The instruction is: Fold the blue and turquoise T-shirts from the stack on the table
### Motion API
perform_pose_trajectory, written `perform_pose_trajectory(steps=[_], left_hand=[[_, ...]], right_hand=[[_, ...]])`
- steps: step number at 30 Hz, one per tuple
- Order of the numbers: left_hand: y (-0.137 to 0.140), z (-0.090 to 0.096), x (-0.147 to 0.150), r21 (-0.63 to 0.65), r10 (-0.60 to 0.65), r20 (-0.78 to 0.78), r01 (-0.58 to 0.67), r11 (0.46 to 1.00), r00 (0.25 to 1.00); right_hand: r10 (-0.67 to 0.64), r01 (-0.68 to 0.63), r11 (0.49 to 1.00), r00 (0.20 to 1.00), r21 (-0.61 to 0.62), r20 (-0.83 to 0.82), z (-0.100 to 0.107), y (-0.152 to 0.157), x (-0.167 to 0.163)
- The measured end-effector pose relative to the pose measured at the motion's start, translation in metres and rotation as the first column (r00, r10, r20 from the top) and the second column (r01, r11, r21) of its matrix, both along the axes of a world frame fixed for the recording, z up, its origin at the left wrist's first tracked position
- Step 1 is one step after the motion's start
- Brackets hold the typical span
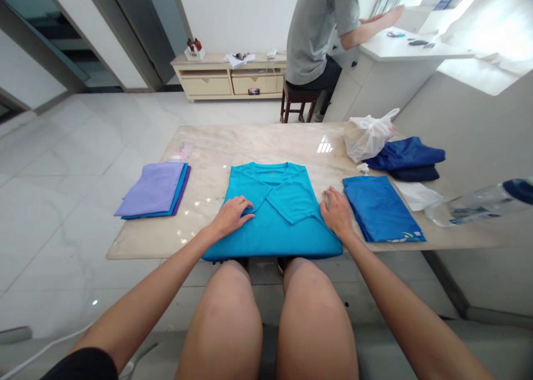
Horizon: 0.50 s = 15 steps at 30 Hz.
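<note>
A turquoise T-shirt (272, 233) lies on the marble table (200, 141), its sleeves folded inward over the front and its collar toward the far side. The near part reaches the table's front edge. My left hand (233, 216) rests on the shirt's left side, fingers apart. At the right side my right hand (335, 210) touches the shirt's edge, its fingers spread and nothing in them. Just right of that hand lies a folded blue garment (381, 209). On the left of the table is a stack of folded clothes (156, 188), lilac on top, with blue and purple below.
A white plastic bag (368, 135), dark blue clothes (408, 156) and a large clear bottle (478, 203) occupy the table's right side. Beyond it, a person in grey (312, 33) sits on a stool at a white counter (400, 46). A low cabinet (208, 84) stands at the wall.
</note>
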<state>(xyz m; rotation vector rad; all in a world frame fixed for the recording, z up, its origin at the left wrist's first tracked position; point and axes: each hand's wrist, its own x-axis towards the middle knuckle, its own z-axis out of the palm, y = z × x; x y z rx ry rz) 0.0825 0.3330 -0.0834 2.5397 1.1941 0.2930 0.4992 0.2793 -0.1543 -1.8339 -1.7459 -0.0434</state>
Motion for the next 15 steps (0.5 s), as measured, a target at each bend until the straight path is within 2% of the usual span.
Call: perform_pose_trajectory(steps=[5,9,12,15], left_hand=[[-0.007,0.006,-0.014,0.055,-0.024,0.095,0.019,0.998,0.995],[-0.009,0.017,-0.030,0.005,-0.073,0.127,0.073,0.997,0.989],[0.003,0.020,-0.023,-0.024,0.024,0.186,-0.020,1.000,0.982],[0.018,0.019,0.006,-0.040,0.174,0.206,-0.170,0.985,0.963]], right_hand=[[-0.018,0.019,1.000,1.000,-0.012,0.015,0.002,0.000,0.000],[-0.021,0.021,0.999,0.999,-0.029,0.025,0.003,0.000,0.000],[-0.021,0.022,0.999,0.999,-0.033,0.024,0.004,0.000,0.000],[-0.022,0.023,0.999,0.999,-0.033,0.023,0.006,-0.001,0.000]])
